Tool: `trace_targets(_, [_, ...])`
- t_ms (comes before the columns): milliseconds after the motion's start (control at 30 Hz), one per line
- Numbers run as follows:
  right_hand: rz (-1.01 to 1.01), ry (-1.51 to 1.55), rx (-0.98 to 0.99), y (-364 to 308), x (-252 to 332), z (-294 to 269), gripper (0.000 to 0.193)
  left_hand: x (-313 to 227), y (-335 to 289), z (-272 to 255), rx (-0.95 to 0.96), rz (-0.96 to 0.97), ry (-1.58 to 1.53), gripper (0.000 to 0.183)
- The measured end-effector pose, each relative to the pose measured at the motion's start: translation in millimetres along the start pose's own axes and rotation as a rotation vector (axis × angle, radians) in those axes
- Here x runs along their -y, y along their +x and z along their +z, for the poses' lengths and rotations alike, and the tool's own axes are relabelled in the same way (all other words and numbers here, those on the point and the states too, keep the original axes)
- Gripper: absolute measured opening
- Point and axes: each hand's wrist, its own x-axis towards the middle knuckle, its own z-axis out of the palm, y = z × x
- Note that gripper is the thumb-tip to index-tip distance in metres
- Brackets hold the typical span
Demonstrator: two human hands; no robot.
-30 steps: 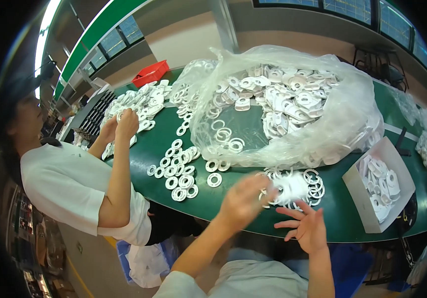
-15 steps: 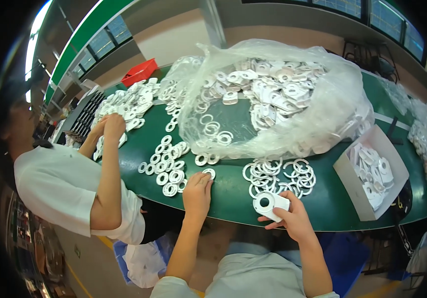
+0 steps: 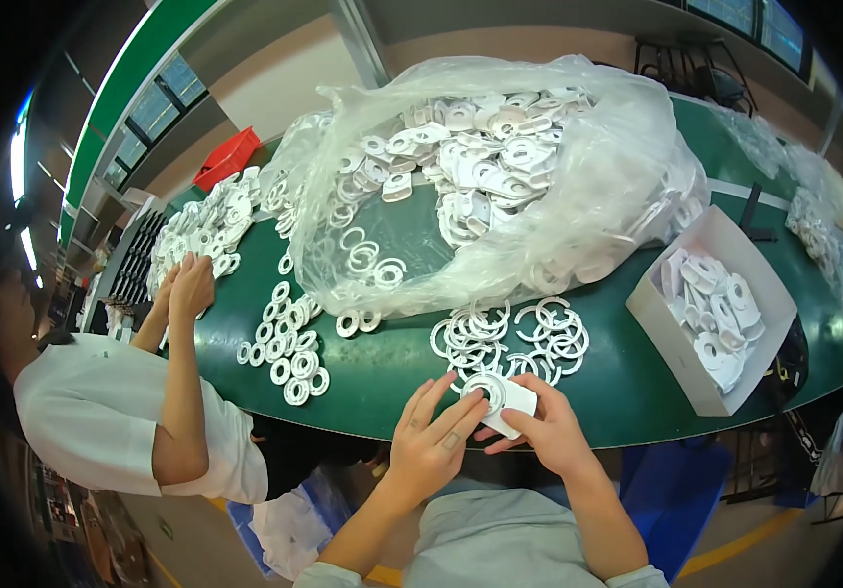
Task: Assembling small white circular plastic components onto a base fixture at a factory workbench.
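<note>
Near the front edge of the green table [image 3: 362,367], my right hand [image 3: 553,431] grips a flat white plastic part [image 3: 517,399] with a rounded end and a round hole. My left hand [image 3: 426,453] has its fingertips at a white ring [image 3: 473,383] lying against that rounded end. Its fingers cover part of the ring and the hole, so I cannot tell how the ring is seated. Just beyond both hands lies a pile of white open-sided rings [image 3: 549,338]. Further left is a loose group of thick white rings [image 3: 284,338].
A large clear plastic bag [image 3: 627,186] full of white parts fills the table's middle. A white box [image 3: 671,355] of similar parts stands to the right. At the far left are a red bin [image 3: 228,159] and more parts, where a co-worker's hands [image 3: 191,286] work.
My left hand has left the table by the thick rings and come right, bringing a white ring to the part in my right hand. The view has shifted to the right.
</note>
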Motion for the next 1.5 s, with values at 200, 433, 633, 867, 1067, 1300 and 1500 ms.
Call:
trace_targets(200, [-0.021,-0.057,-0.041,-8,1,-2,0.017,-1,-5,13,0.004,0.09,-0.249,0.046])
trace_targets(433, [-0.017,-0.11,-0.132,-24,18,-7,0.015,9,27,6,-0.177,-0.14,-0.342,0.034])
trace_targets(633, [-0.066,-0.123,-0.174,-25,18,-16,0.017,22,101,57,0.15,-0.066,-0.09,0.016])
trace_targets(867, [-0.041,0.004,-0.128,-23,19,-23,0.017,35,120,40,0.234,-0.087,-0.229,0.007])
trace_targets(1067, [-0.032,0.016,-0.146,-23,19,-27,0.018,28,114,17,0.223,-0.619,-0.845,0.013])
trace_targets(1300, [0.02,0.091,-0.075,-23,15,-26,0.027,-6,67,16,0.057,-0.703,-0.885,0.011])
trace_targets(1500, [0.004,0.128,-0.042,-21,12,-31,0.034,-12,58,36,-0.029,-0.576,-0.781,0.012])
